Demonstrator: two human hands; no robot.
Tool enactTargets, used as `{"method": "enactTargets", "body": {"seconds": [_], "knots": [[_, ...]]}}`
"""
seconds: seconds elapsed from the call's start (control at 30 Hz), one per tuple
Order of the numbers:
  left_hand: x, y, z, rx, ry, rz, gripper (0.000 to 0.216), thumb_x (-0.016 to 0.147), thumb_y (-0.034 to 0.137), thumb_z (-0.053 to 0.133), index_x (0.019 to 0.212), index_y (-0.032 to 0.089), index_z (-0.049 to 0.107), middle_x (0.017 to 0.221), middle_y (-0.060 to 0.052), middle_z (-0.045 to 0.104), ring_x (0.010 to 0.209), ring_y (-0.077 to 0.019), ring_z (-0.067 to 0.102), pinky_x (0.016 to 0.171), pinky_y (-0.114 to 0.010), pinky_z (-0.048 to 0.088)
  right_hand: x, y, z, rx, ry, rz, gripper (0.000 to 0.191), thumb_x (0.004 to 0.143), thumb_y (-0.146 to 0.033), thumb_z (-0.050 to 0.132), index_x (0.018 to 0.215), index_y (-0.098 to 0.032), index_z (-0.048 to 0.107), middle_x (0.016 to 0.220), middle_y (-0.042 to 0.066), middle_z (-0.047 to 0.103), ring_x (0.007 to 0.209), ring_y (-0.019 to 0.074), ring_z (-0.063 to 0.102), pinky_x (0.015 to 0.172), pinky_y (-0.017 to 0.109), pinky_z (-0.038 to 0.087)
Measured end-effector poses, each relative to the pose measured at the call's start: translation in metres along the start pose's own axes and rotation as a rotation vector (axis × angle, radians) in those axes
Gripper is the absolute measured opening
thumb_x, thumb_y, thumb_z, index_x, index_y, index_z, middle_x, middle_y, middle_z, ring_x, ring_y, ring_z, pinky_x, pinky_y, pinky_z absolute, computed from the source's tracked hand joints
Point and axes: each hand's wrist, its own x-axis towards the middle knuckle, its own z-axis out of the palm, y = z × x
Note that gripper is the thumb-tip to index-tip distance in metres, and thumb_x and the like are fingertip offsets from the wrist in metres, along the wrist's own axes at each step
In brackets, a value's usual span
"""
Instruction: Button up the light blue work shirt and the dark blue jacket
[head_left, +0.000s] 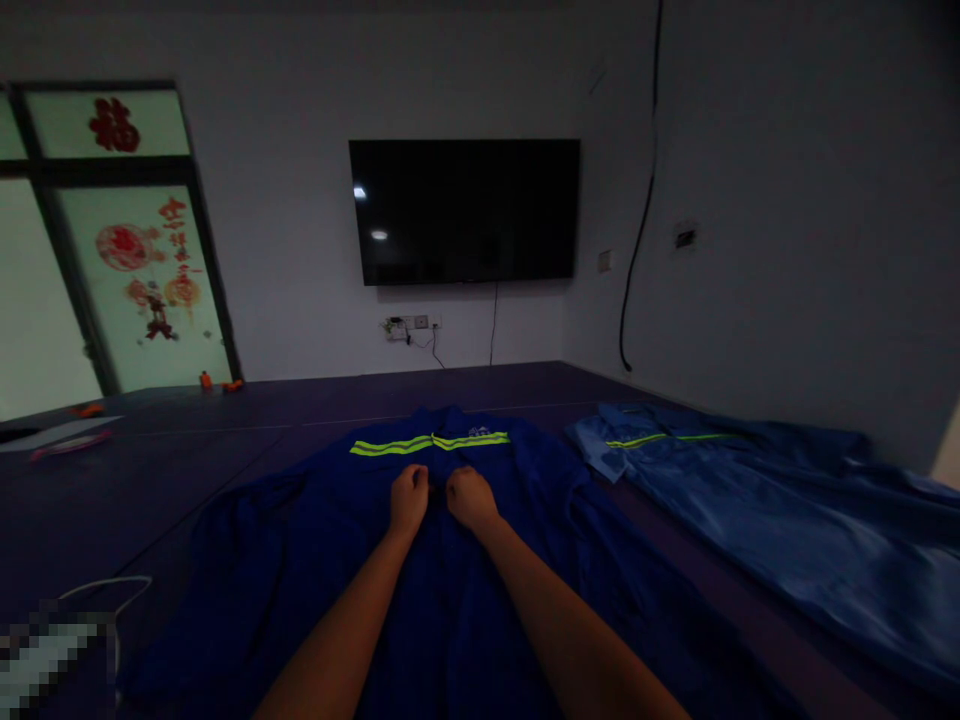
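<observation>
A dark blue work jacket [330, 570] lies spread front up before me, with yellow-green reflective stripes across its chest. Just below the stripes, my left hand [409, 497] is closed at the jacket's front opening, thumb and fingers pinched together. My right hand [470, 497] is closed close beside it, on the other side of the opening. Both seem to grip the front edges of the jacket, though the dim light hides exactly what lies between the fingertips. The jacket's sleeves stretch out to both sides.
A lighter blue garment [720, 490] with thin reflective stripes lies to the right on the dark purple surface [315, 400]. A white cable [112, 580] curls at the lower left. Small orange things [217, 382] sit near the glass door. A television [465, 210] hangs on the far wall.
</observation>
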Motion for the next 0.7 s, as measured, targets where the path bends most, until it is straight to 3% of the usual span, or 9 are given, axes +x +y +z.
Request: {"method": "enactTargets", "body": {"seconds": [0.4, 0.7], "knots": [[-0.0001, -0.0005, -0.0004, 0.083, -0.008, 0.03, 0.026, 0.083, 0.029, 0.041, 0.087, 0.015, 0.063, 0.072, -0.006, 0.067, 0.07, -0.0165, 0.062, 0.066, -0.025, 0.045, -0.0012, 0.0015, 0.0018, 0.072, 0.046, 0.031, 0.03, 0.081, -0.015, 0.041, 0.103, -0.019, 0.06, 0.103, 0.007, 0.061, 0.098, 0.0163, 0.052, 0.082, 0.023, 0.037], [0.0004, -0.0002, 0.0008, 0.141, -0.021, 0.05, 0.024, 0.083, 0.026, 0.043, 0.087, 0.015, 0.063, 0.078, -0.007, 0.067, 0.074, -0.0171, 0.062, 0.068, -0.025, 0.044, 0.0006, 0.0012, 0.004, 0.065, 0.008, 0.007, 0.021, 0.08, -0.019, 0.046, 0.09, -0.02, 0.064, 0.099, 0.005, 0.062, 0.097, 0.0175, 0.051, 0.081, 0.025, 0.037]]}}
